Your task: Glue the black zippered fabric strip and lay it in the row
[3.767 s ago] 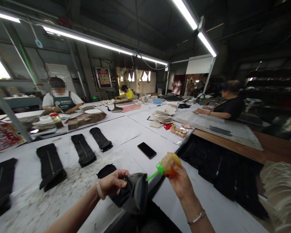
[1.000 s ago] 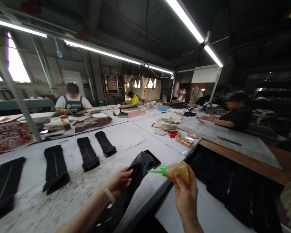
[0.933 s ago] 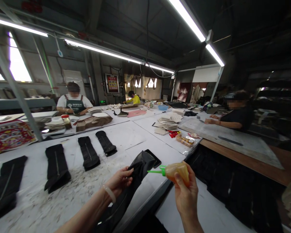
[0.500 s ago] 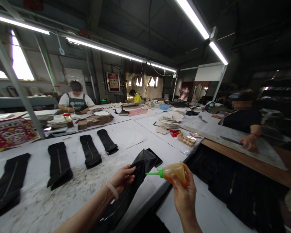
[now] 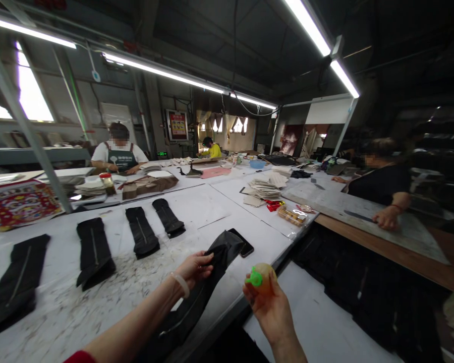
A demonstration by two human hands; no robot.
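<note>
My left hand [image 5: 196, 267] pinches the edge of a long black boot shaft [image 5: 196, 305] with a zip, lying along the table's front edge. A squeeze bottle of amber glue [image 5: 267, 280] with a green nozzle is in my right hand [image 5: 270, 312], fingers wrapped round it. The nozzle points toward me, and the bottle is held apart from the black piece. A dark phone [image 5: 245, 248] lies partly under the far end of that piece. To the left, several more black zipped shafts [image 5: 95, 249] lie in a row on the white table [image 5: 196, 201].
Stacked pale pieces [image 5: 263, 189], red-handled items [image 5: 275, 205] and a clear plastic box [image 5: 292, 216] stand farther back. At right, a co-worker's hand [image 5: 388, 218] rests by a long blade [image 5: 359, 217]. Dark pieces [image 5: 363, 282] hang below the board; a metal post [image 5: 41, 146] rises at left.
My right hand has moved slightly left and turned the glue bottle, so its nozzle swung from pointing left to pointing toward me. My left hand keeps its hold on the black shaft.
</note>
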